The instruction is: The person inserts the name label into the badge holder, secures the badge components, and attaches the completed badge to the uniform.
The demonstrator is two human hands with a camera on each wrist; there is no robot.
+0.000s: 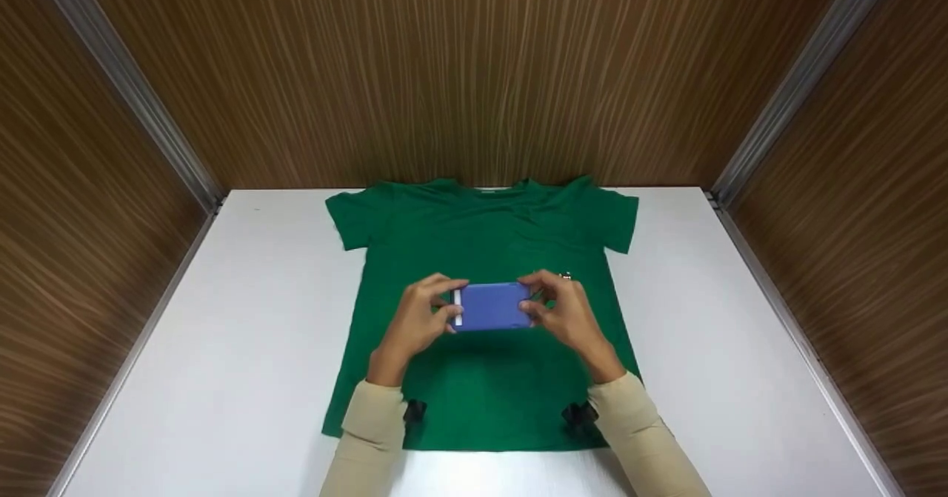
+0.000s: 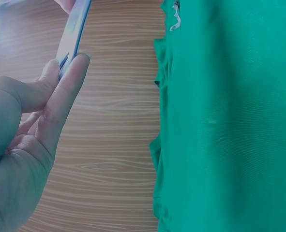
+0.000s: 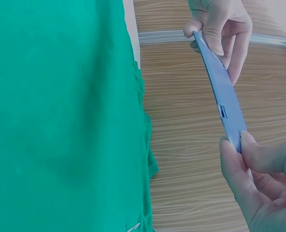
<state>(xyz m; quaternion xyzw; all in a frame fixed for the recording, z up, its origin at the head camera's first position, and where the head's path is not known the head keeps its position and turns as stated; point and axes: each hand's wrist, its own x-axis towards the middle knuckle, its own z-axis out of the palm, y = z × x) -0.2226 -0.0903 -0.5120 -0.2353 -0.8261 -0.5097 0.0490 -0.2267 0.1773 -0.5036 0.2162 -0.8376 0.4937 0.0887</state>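
Note:
A flat blue card holder (image 1: 490,306) is held up level above a green T-shirt (image 1: 474,386). A white strip shows along its left end. In the right wrist view, a small slot pierces the holder (image 3: 228,99) near its right end. My left hand (image 1: 418,318) pinches the left end between thumb and fingers. At the other end, my right hand (image 1: 564,310) pinches it the same way. Just behind the right hand, a small silver metal hook (image 2: 175,17) lies on the shirt; the right hand partly covers it in the head view.
The T-shirt lies spread on a white table (image 1: 244,349), its collar at the back edge. Wood-grain panels (image 1: 474,75) stand behind and on both sides, joined by grey metal strips (image 1: 141,97). Dark wrist devices (image 1: 579,414) sit at both cuffs.

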